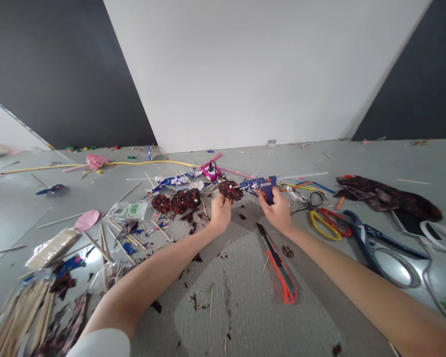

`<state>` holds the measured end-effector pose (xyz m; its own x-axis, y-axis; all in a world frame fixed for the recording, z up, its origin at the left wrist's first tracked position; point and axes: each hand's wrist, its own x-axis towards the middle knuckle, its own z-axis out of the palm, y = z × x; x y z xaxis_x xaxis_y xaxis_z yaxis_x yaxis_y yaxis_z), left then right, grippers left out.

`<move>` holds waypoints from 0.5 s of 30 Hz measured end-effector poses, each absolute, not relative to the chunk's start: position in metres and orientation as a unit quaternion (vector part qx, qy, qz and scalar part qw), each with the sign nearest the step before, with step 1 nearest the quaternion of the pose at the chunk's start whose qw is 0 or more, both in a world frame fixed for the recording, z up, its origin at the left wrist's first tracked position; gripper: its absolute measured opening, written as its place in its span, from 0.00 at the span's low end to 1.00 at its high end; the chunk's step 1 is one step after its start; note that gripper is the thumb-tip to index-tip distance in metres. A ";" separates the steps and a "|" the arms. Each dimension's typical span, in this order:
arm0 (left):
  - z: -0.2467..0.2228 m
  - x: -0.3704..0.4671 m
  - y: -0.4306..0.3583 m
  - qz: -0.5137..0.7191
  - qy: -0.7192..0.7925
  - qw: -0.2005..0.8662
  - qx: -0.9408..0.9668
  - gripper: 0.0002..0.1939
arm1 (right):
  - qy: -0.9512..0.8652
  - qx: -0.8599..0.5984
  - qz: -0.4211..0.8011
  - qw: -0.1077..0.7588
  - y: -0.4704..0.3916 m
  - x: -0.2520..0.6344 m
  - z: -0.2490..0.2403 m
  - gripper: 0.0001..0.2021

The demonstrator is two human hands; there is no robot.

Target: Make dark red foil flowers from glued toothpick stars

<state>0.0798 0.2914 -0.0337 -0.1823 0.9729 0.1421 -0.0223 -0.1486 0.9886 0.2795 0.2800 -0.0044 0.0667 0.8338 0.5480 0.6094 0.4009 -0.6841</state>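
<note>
My right hand (277,210) is wrapped round the handle of a blue glue gun (259,185), with a clear glue stick (305,175) sticking out of its back. The gun's nozzle points left, at a dark red and black fabric disc (230,190). My left hand (221,212) pinches that disc from below. Whether the nozzle touches the fabric I cannot tell. Left of my left hand, several similar fabric discs (178,202) lie in a row. Below my right hand rests a red and black utility knife (278,265).
A pink power strip (210,171) on a yellow cord (152,162) lies behind my hands. At right are yellow and red handled scissors (329,224), large blue scissors (379,243) and bunched dark fabric (386,197). Wooden sticks (29,312) and scraps cover the left.
</note>
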 end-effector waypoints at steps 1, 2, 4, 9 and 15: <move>-0.034 0.080 0.291 0.585 0.497 0.421 0.482 0.18 | -0.674 -0.535 0.112 0.497 0.280 0.279 -0.004 0.13; -0.034 0.079 0.291 0.584 0.497 0.420 0.486 0.18 | -0.673 -0.536 0.111 0.497 0.280 0.279 -0.004 0.13; -0.034 0.079 0.292 0.583 0.493 0.422 0.489 0.18 | -0.672 -0.538 0.113 0.497 0.279 0.279 -0.003 0.13; -0.035 0.081 0.291 0.588 0.483 0.444 0.474 0.18 | -0.675 -0.534 0.116 0.496 0.278 0.279 -0.002 0.13; -0.032 0.082 0.288 0.601 0.462 0.446 0.476 0.16 | -0.676 -0.534 0.118 0.494 0.278 0.278 -0.001 0.13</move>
<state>0.0822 0.2885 -0.0325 -0.1503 0.9756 0.1601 -0.0957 -0.1755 0.9798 0.2785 0.2780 -0.0009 0.0580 0.8387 0.5415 0.6046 0.4021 -0.6876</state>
